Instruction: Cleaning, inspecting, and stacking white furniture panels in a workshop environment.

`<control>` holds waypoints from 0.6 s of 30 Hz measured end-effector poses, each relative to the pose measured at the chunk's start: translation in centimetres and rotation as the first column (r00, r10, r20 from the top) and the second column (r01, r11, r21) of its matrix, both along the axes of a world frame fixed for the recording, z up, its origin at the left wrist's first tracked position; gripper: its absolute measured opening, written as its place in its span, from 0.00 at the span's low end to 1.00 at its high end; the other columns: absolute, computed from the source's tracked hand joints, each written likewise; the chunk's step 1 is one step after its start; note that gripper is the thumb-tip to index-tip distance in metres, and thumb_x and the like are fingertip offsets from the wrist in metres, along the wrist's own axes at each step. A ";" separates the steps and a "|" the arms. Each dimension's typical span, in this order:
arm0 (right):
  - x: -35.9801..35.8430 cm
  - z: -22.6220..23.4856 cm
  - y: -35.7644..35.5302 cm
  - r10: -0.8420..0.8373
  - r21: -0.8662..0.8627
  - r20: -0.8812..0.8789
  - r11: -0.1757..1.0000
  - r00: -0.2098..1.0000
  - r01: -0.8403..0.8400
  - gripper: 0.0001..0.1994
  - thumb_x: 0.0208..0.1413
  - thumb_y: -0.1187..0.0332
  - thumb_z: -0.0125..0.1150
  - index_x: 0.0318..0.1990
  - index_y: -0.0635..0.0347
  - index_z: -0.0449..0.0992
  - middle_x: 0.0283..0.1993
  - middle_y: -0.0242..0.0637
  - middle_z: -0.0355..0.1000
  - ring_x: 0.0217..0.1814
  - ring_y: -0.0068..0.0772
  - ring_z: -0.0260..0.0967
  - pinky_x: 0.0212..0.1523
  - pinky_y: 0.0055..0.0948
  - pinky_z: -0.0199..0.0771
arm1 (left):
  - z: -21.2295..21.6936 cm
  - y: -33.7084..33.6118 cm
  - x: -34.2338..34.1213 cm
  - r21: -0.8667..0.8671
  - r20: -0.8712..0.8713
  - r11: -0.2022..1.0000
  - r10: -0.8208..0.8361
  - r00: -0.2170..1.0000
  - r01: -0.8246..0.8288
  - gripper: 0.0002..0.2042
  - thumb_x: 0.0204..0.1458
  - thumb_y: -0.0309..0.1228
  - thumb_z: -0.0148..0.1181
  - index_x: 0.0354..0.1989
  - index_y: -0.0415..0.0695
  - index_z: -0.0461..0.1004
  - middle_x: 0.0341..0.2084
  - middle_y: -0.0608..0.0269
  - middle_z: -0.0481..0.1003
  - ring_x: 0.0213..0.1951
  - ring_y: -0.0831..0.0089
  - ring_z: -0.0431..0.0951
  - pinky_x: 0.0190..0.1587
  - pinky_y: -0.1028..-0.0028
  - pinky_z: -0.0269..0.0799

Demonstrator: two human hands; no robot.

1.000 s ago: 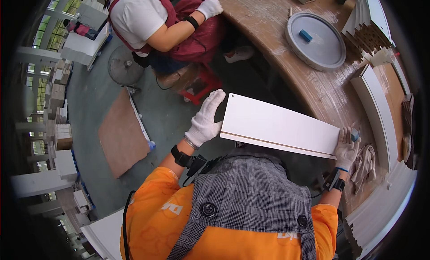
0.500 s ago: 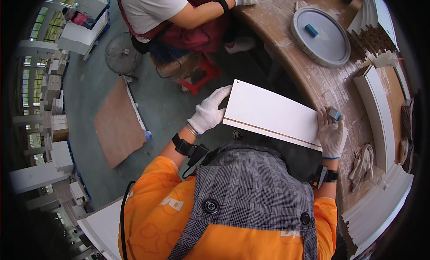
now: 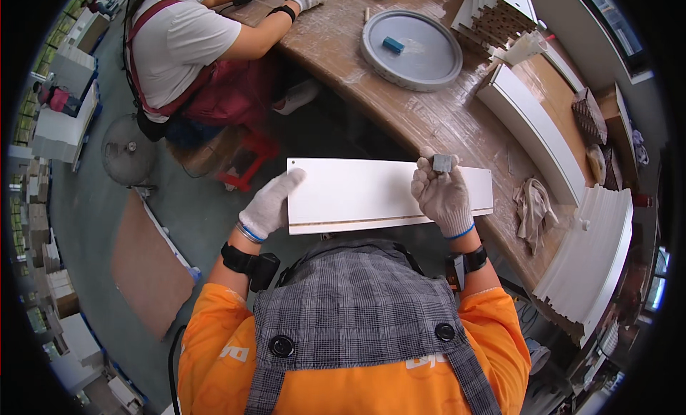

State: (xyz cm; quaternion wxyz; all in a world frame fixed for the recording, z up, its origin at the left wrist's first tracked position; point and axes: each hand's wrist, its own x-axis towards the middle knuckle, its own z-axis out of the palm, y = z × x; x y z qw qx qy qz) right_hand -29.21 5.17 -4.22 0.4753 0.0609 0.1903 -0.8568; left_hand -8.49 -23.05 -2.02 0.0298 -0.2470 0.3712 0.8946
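Since the last frame, our right hand (image 3: pixel 441 197) has come inward from the right end of the white board (image 3: pixel 357 192), and its fingers are closed on a small grey block (image 3: pixel 443 163) above the board's right part, though we cannot tell whether hand and board touch. With our left hand (image 3: pixel 271 204) we keep the board's left end clamped between thumb and fingers, its right end overlapping the table's (image 3: pixel 400 118) near edge. Far off stands a round grey tray (image 3: pixel 436 61) bearing a blue block (image 3: pixel 392 45); a crumpled cloth (image 3: pixel 532 215) lies right.
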 end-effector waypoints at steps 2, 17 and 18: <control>0.2 0.7 0.1 0.022 -0.058 -0.003 0.998 1.000 -0.022 0.32 0.61 0.47 0.61 0.61 0.65 0.67 0.49 0.39 0.74 0.43 0.32 0.71 0.47 0.31 0.76 | 0.6 0.5 -0.4 -0.204 0.121 0.968 -0.123 0.985 0.146 0.22 0.65 0.45 0.54 0.55 0.38 0.73 0.46 0.59 0.78 0.47 0.74 0.79 0.52 0.72 0.75; 7.1 14.9 -3.2 0.406 0.395 -0.909 0.761 0.097 0.514 0.23 0.61 0.71 0.57 0.64 0.65 0.68 0.51 0.41 0.73 0.52 0.35 0.73 0.54 0.33 0.74 | 7.3 2.5 -2.3 -0.573 -0.296 0.812 -0.083 0.952 -0.107 0.18 0.59 0.25 0.60 0.58 0.37 0.71 0.48 0.54 0.78 0.49 0.65 0.80 0.51 0.70 0.77; 7.5 15.3 -3.5 0.440 0.350 -0.897 0.776 -0.052 0.525 0.24 0.59 0.72 0.59 0.64 0.65 0.69 0.51 0.42 0.73 0.52 0.36 0.73 0.54 0.33 0.74 | 7.3 2.5 -2.3 -0.563 -0.280 0.816 -0.038 0.959 -0.132 0.20 0.57 0.23 0.61 0.58 0.38 0.71 0.49 0.53 0.77 0.49 0.63 0.79 0.52 0.69 0.76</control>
